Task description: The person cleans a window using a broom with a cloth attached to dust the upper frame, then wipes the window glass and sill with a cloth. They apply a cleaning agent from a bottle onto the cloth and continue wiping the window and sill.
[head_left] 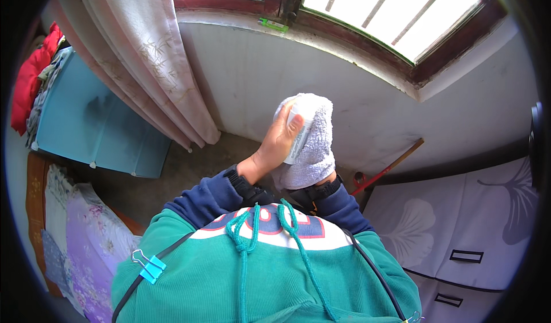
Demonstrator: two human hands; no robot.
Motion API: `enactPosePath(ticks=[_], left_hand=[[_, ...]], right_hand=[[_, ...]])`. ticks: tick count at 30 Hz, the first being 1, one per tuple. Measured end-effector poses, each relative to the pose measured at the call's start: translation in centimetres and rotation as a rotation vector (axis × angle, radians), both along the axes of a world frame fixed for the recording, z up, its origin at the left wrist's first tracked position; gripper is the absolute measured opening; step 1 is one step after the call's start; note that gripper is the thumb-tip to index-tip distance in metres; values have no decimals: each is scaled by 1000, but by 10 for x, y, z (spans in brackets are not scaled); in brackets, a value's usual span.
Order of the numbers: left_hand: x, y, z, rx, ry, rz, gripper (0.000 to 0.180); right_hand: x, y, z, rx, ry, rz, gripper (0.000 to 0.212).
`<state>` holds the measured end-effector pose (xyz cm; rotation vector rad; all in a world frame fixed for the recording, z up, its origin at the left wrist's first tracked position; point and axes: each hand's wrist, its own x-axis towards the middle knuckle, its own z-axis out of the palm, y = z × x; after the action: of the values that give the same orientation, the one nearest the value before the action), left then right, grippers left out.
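Note:
My left hand [281, 138] is closed around a white cylindrical bottle [301, 140] with printing on its side, thumb laid across the upper part. A light grey terry towel [319, 145] lies behind and to the right of the bottle, touching it. The towel covers my right hand [328, 179]; only a strip of skin near the wrist shows below the cloth. Its fingers are hidden, so their grip cannot be made out. Both hands are close together in front of my chest, above the floor and near the wall.
A window with bars [396, 13] and its sill, bearing a small green packet [273, 25], are ahead. A pale curtain [143, 53] and blue cabinet [97, 116] stand left, above a bed [97, 237]. At right are a grey patterned cabinet [442, 219] and a red stick [390, 167].

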<state>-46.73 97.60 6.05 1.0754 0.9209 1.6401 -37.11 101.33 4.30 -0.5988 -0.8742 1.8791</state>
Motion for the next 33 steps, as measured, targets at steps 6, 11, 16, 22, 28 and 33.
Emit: enactPosePath(ticks=[6, 11, 16, 22, 28, 33], left_hand=[[-9, 24, 0, 56, 299, 500, 44], [-7, 23, 0, 118, -18, 323, 60], [-9, 16, -4, 220, 370, 535, 78], [-17, 8, 9, 698, 690, 719, 70], [-43, -14, 3, 681, 837, 744, 68], [-87, -34, -3, 772, 990, 748, 68]], right_hand=[[-22, -1, 21, 907, -714, -290, 21], [-22, -14, 46, 943, -883, -245, 17], [-24, -13, 63, 637, -463, -273, 11], [-19, -37, 82, 1003, -632, 30, 15], [-34, -55, 89, 1021, -651, 266, 19], [-60, -59, 90, 1075, -612, 461, 23]])
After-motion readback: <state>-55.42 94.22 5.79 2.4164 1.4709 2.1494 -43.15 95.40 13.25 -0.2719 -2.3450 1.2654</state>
